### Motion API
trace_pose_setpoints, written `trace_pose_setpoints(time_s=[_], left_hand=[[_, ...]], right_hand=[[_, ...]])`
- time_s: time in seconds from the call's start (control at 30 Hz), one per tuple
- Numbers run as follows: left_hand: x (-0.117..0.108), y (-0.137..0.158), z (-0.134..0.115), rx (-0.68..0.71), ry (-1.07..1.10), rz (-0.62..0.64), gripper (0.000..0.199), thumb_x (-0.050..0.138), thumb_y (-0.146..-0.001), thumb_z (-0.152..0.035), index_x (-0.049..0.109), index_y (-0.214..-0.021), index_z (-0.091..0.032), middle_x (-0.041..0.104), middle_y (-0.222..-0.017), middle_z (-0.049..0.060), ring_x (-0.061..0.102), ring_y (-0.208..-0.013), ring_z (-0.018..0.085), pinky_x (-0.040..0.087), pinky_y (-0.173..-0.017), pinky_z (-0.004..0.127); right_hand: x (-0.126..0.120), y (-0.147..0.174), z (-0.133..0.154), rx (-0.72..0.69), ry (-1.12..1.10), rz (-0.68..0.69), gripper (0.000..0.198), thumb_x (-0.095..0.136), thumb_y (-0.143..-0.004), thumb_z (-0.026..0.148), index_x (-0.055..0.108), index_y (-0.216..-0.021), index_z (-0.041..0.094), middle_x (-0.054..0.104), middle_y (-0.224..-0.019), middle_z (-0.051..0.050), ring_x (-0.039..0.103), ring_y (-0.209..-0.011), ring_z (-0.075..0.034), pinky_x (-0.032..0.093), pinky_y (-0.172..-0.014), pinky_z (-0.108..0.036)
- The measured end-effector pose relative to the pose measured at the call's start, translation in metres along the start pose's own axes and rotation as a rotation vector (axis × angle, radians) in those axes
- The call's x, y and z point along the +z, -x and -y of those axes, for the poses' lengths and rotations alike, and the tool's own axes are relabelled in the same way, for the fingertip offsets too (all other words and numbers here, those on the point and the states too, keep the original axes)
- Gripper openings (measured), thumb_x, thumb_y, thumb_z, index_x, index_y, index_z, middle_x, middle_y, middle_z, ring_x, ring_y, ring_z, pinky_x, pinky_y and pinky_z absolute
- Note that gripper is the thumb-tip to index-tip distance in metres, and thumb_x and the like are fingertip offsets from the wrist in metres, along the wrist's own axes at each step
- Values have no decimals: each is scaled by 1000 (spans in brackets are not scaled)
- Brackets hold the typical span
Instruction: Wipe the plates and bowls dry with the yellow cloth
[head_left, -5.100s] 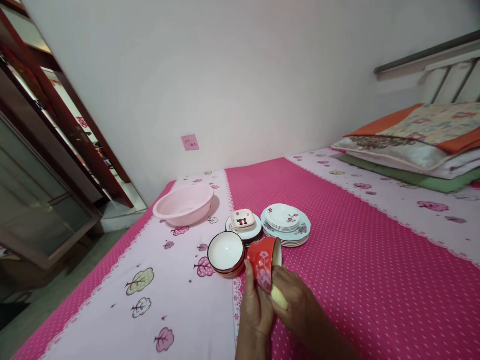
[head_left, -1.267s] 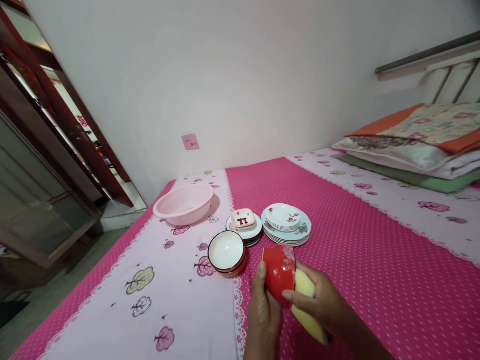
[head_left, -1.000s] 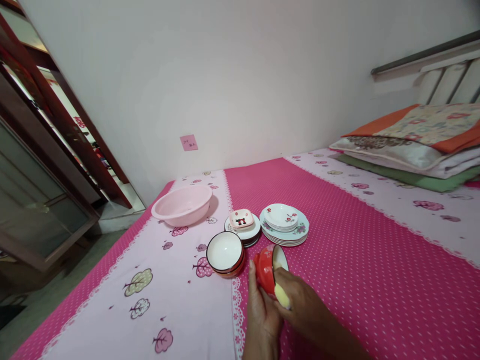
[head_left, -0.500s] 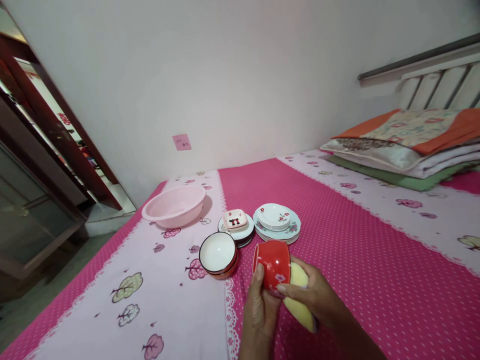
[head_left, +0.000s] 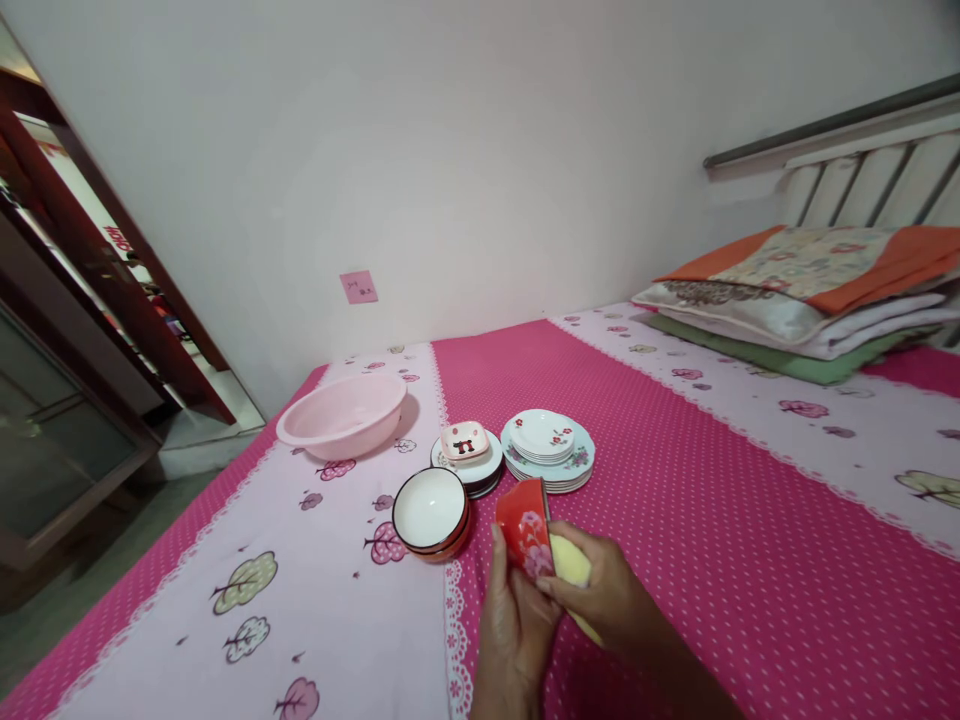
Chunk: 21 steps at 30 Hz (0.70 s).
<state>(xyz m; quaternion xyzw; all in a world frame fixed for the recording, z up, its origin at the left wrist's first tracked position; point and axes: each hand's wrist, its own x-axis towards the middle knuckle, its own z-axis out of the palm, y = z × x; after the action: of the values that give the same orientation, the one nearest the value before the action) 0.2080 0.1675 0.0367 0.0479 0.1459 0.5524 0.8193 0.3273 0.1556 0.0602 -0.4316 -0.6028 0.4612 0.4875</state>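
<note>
Behind everything rises a pale wall, and below it spreads the bed in its pink-and-white cover. Taking the red bowl as the centre of the clock, the folded bedding is piled far off at two o'clock. The pink basin sits well apart, near ten. Just past twelve, pale blue plates are stacked under smaller white flowered plates; a stack of dark-edged plates lies between ten and eleven. At six o'clock the left hand grips the red bowl from below; at four the right hand clasps a yellow pad, its thumb reaching the bowl's lower edge. The dark-rimmed bowls stand nested and upright just past nine. The red bowl itself is held over the bed, tipped on its side, mouth towards three. A small patterned dish rests on the dark-edged plates. The yellow pad is at the bowl's mouth; how far it goes in, I cannot tell.
</note>
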Motion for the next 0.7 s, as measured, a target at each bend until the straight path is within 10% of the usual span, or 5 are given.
trace_pose_setpoints(time_s=[0.23, 0.7], left_hand=[[4, 1, -6, 77, 27, -30, 38, 61, -98, -44, 75, -120, -16, 76, -125, 13, 73, -112, 27, 51, -108, 45], [8, 8, 6, 202, -237, -23, 32, 77, -87, -33, 77, -114, -14, 78, -117, 14, 67, -124, 31, 50, -111, 46]], right_hand=[[-10, 7, 7, 164, -485, -46, 59, 92, -62, 34, 70, -113, 17, 80, -97, -8, 75, -84, -25, 58, -76, -34], [-10, 7, 11, 133, -374, -85, 62, 85, -72, 40, 64, -126, 18, 79, -99, -10, 75, -84, -28, 60, -77, -39]])
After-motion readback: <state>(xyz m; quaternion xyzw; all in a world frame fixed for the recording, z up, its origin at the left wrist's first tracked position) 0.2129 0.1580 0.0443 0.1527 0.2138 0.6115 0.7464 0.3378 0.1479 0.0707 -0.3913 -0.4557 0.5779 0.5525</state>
